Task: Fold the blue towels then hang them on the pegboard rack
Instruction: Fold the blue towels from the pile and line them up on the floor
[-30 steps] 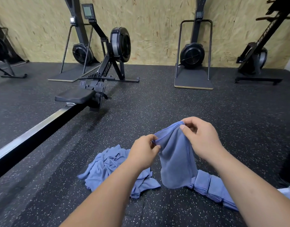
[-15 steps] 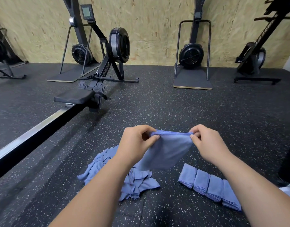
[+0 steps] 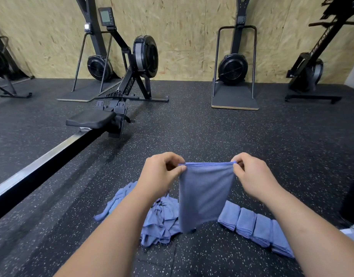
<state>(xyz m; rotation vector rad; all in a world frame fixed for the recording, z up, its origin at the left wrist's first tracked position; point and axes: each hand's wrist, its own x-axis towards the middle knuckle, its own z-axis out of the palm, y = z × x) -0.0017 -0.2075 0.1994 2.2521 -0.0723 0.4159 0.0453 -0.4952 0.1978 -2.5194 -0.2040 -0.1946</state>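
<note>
Risks, my read:
- The floor (image 3: 252,136) is speckled rubber and probably gritty. The towel's (image 3: 204,192) lower hem hangs close over it, and I can't tell if it touches. Lowering it fast could drag the hem and skew the fold.
- The rower (image 3: 116,108) sits left of the work spot, well apart. It's low risk unless an arm swings wide.
- The pile (image 3: 158,218) of unfolded towels lies on the floor under the left forearm. The hanging hem is just beside it and could snag or land on it, pulling a loose one along.
- The row (image 3: 252,224) of four or so folded towels lies on the floor under the right forearm. The hem or the right arm could knock it and undo a fold.
- The towel is held by its two top corners only, and the top edge looks doubled. A weak pinch could let one layer slip and leave the edges uneven.
- The pegboard rack is not in view, so the hanging step can't be judged.

Position:
- The towel hangs in the air between the hands. Its top edge is stretched taut and level from one to the other, and its body drops straight down between pile and row.
- The left hand (image 3: 158,176) is curled, thumb and fingers pinching the top left corner.
- The right hand (image 3: 254,176) is curled the same way, pinching the top right corner.
- Both hands are level, above the floor.
</note>
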